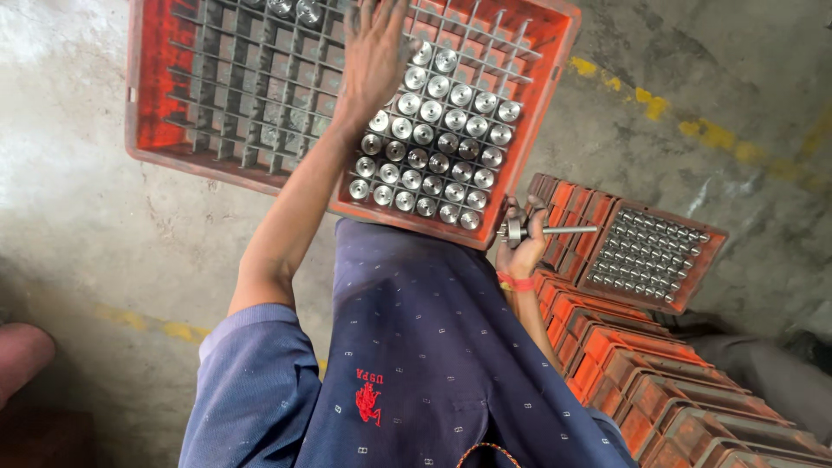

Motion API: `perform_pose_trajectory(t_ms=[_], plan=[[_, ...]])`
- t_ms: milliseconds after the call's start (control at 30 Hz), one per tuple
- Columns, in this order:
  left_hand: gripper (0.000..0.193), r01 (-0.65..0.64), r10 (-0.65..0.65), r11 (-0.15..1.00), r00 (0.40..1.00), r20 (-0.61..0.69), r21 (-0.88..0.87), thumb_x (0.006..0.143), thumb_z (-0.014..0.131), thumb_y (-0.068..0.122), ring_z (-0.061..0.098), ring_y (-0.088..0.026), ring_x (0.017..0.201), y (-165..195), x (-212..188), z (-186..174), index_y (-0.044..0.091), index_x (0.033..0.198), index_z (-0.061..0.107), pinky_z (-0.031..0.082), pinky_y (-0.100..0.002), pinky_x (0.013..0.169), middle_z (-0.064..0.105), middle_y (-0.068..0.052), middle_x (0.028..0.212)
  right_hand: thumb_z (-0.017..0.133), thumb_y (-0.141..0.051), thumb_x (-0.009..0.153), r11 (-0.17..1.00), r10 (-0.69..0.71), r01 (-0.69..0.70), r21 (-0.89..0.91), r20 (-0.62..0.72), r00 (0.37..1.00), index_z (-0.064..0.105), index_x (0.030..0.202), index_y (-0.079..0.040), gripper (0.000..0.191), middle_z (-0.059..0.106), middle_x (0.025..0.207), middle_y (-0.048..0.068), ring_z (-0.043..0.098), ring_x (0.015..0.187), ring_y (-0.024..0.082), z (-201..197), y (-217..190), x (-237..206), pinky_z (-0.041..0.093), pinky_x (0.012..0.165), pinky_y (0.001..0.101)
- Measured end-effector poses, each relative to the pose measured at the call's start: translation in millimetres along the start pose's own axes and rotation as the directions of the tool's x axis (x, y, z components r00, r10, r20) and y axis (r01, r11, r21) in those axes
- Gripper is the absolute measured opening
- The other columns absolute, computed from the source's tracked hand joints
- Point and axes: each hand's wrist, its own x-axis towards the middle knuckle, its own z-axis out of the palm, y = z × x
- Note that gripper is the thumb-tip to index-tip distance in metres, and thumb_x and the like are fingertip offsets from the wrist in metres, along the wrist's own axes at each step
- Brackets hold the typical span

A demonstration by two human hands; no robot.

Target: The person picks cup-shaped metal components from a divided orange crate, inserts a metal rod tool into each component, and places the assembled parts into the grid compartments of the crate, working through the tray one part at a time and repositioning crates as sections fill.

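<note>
Left hand (pixel 373 52), fingers spread, rests on the orange crate (pixel 143 95) of steel parts (pixel 433 147), while right hand (pixel 523 253) pinches a steel shaft (pixel 559 230), seemingly mid-loading; slotting needs an empty cell

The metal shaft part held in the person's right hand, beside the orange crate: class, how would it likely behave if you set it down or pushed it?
The metal shaft part looks like solid polished steel, so probably stiff and heavy for its size. Its round rod and wider collar suggest it would roll, likely in a curve. The shiny finish may be slippery in the right hand.
</note>
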Motion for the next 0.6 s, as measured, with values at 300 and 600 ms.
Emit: perform_pose_trajectory(t_ms=[300, 600], plan=[[0.067, 0.139, -0.101, 0.982, 0.957, 0.272, -0.128, 0.076, 0.083, 0.021, 0.054, -0.040, 0.119, -43.3, -13.0, -7.5, 0.009, 0.135, 0.054, 0.044, -0.059, 0.092, 0.064, -0.021, 0.128, 0.051, -0.031, 0.112, 0.997, -0.005, 0.004, -0.082, -0.007, 1.000, 0.060, 0.123, -0.003, 0.031, 0.071, 0.111, 0.017, 0.066, 0.090, 0.019, 26.4, 17.3, -12.7, 0.052, 0.087, 0.0310], [0.040, 0.172, -0.130, 0.893, 0.983, 0.129, -0.416, 0.102, 0.072, 0.011, 0.071, -0.028, 0.106, -51.1, -29.5, -3.5, 0.010, 0.140, 0.061, 0.057, -0.039, 0.090, 0.069, -0.015, 0.131, 0.051, -0.031, 0.111, 0.992, 0.010, -0.012, -0.123, -0.018, 1.000, 0.061, 0.123, -0.003, 0.032, 0.071, 0.104, 0.018, 0.067, 0.088, 0.019, 40.9, 38.8, -28.8, 0.053, 0.084, 0.0307]])
